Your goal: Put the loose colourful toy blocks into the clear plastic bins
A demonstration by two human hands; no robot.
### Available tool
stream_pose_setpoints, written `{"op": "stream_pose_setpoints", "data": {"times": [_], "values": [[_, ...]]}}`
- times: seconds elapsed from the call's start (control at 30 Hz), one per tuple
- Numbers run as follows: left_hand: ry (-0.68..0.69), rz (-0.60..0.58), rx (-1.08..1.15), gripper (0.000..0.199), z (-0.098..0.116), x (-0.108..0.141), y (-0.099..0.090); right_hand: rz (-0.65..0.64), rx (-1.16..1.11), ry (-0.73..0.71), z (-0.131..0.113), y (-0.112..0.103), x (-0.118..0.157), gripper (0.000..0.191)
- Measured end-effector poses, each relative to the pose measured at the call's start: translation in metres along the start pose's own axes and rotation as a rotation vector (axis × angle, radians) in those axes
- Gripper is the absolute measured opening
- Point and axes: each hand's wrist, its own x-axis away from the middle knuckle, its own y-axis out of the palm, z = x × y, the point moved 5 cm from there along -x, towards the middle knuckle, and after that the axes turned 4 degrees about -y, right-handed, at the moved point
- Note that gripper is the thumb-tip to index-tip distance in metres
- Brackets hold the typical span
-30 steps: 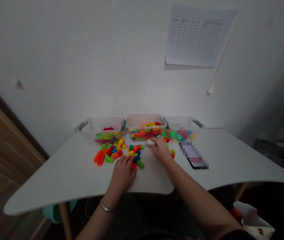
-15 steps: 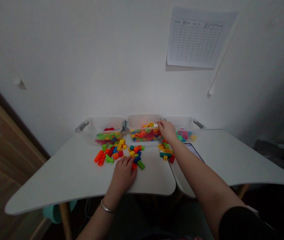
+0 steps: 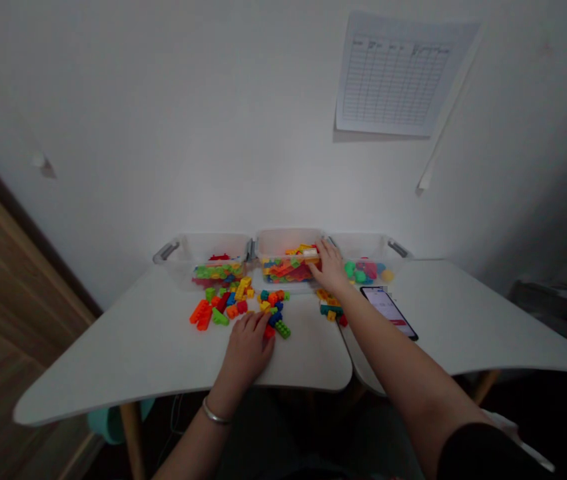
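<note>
My left hand [image 3: 249, 345] lies on the white table with its fingers loosely spread. It touches the near edge of a small pile of toy building bricks [image 3: 276, 318], and a red-orange brick [image 3: 269, 331] shows beside its thumb. My right hand [image 3: 332, 268] is at the right end of the middle clear plastic box [image 3: 290, 235], thumb and fingers apart. Between and just left of those fingertips is a white brick [image 3: 310, 254], over the colourful bricks in the box. My right forearm partly covers another group of bricks [image 3: 331, 307].
A left clear box [image 3: 213, 241] holds more bricks; a right clear box [image 3: 363, 241] holds coloured pieces. Loose bricks [image 3: 223, 307] lie left of centre. A phone [image 3: 390, 312] rests right of my forearm. A printed sheet [image 3: 388, 80] hangs on the wall.
My right hand has shifted slightly and its fingers have spread from a pinch at the white brick. More of the phone shows now. My left hand has stayed in place.
</note>
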Motion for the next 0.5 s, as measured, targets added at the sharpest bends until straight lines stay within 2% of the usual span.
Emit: {"op": "stream_pose_setpoints", "data": {"times": [0.17, 0.23, 0.37, 0.5], "values": [[0.009, 0.007, 0.008, 0.044, 0.0, 0.0, 0.001, 0.152, -0.073, -0.025, -0.021, 0.003, 0.041, 0.065], [0.015, 0.004, 0.005, 0.044, 0.0, 0.0, 0.001, 0.157, -0.11, -0.021, -0.035, 0.011, 0.062, 0.065], [0.023, 0.01, 0.001, 0.044, -0.001, 0.0, 0.002, -0.046, -0.151, -0.086, -0.061, 0.034, 0.09, 0.062], [0.017, 0.022, -0.02, 0.043, -0.002, 0.001, 0.004, -0.254, -0.163, -0.222, -0.076, 0.044, 0.099, 0.064]]}}
